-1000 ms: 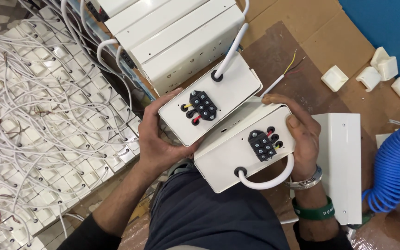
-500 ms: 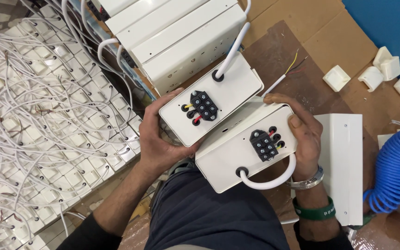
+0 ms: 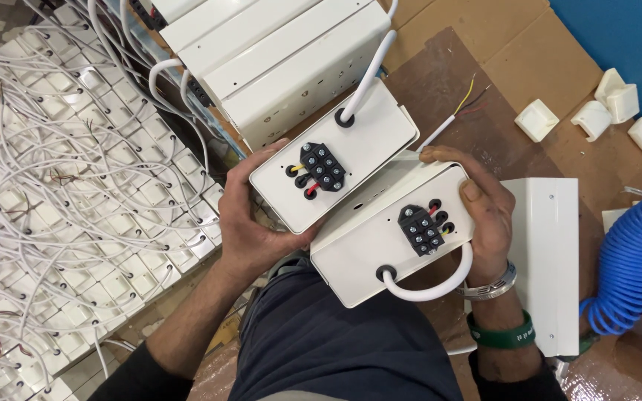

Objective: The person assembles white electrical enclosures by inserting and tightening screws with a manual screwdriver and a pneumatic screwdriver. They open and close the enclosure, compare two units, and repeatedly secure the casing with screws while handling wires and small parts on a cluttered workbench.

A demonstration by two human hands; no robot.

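My left hand [image 3: 250, 223] grips the near-left edge of a white metal box [image 3: 351, 141] that carries a black terminal block [image 3: 321, 169] with red, yellow and black wires and a white cable leaving its top. My right hand [image 3: 484, 215] holds the right end of a second white box [image 3: 380, 241], which lies partly under the first. This second box has its own black terminal block [image 3: 421, 229] and a white cable [image 3: 432, 286] looping out of a hole near its lower edge. Both boxes are held above my lap.
A stack of similar white boxes [image 3: 284, 52] lies just beyond. Many white boxes with tangled white cables [image 3: 61, 208] cover the left. A white metal plate [image 3: 551, 252], a blue coiled hose [image 3: 626, 260] and small white plastic pieces [image 3: 611, 104] lie to the right on cardboard.
Both hands with the two boxes have shifted slightly; the grip is unchanged.
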